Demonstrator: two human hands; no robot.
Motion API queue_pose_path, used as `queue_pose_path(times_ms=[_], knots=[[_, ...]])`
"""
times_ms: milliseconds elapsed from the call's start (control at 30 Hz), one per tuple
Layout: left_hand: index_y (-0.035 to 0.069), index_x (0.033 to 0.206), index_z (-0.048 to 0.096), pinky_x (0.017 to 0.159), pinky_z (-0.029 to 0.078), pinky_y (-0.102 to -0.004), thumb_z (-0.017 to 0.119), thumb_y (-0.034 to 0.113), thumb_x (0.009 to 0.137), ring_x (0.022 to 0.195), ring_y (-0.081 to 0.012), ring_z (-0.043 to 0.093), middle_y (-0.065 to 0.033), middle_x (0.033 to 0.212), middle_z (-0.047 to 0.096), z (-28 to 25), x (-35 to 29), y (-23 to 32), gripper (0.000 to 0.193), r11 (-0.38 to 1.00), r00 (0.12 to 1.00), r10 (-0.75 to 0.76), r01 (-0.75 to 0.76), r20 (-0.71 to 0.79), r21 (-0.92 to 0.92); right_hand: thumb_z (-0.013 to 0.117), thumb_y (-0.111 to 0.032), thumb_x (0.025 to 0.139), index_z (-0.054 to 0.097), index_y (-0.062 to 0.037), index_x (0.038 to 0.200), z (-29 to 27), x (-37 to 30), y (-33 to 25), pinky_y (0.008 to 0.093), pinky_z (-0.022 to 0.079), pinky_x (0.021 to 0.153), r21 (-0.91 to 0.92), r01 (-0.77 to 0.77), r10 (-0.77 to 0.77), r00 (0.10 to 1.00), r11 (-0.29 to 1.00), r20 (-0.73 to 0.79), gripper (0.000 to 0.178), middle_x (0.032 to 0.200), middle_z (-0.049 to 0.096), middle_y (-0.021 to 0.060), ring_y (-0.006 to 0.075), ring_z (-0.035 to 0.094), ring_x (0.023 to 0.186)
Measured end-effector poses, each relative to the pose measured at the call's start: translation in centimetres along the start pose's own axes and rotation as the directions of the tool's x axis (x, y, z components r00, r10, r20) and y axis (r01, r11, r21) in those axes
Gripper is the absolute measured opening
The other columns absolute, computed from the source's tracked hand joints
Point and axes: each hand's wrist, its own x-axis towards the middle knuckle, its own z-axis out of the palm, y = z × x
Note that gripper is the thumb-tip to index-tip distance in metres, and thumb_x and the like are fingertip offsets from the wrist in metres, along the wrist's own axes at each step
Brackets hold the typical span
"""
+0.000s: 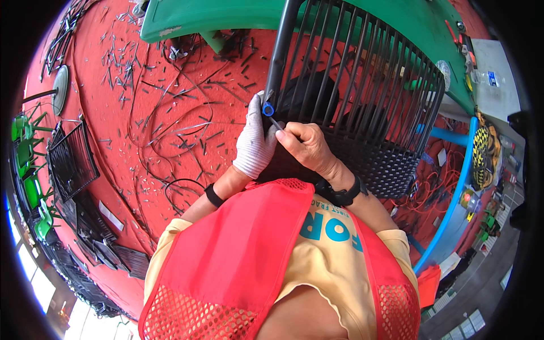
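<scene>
At the near edge of the black slatted, woven-panel frame, the white-gloved left hand grips beside a round blue piece while the bare right hand pinches a thin grey rod, which uneven pressure might make slip.

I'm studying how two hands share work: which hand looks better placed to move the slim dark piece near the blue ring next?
Probably the right hand: bare, it pinches the slim dark piece. The gloved left hand is up at the blue ring, beside the dark frame post.
</scene>
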Motion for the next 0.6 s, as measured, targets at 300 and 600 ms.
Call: queue_pose_path(times_ms=[300,600], knots=[[-0.004,0.144,0.025,0.095,0.044,-0.0342,0.064,0.009,0.087,0.11,-0.0285,0.057,-0.0223,0.123,0.054,-0.1,0.2,-0.6,0.07,0.999,1.0,-0.027,0.027,0.012,-0.035,0.063,-0.028,0.087,0.06,-0.0014,0.067,-3.5,0.3,-1.1,0.0407,0.045,0.051,-0.482,-0.189,0.16,0.982,0.856,-0.101,0.033,0.054,0.053,0.0173,0.0331,0.058,0.052],[0.004,0.139,0.037,0.088,0.048,-0.0334,0.07,0.006,0.08,0.104,-0.0258,0.059,-0.0141,0.122,0.053,-3.3,1.8,1.9,0.068,0.994,0.999,-0.013,0.009,0.031,0.109,0.062,-0.032,0.085,0.065,-0.0017,0.067,-3.0,1.2,-0.2,0.0451,0.052,0.061,-0.562,-0.264,0.203,0.964,0.784,-0.17,0.035,0.064,0.061,0.0204,0.0387,0.064,0.066]])
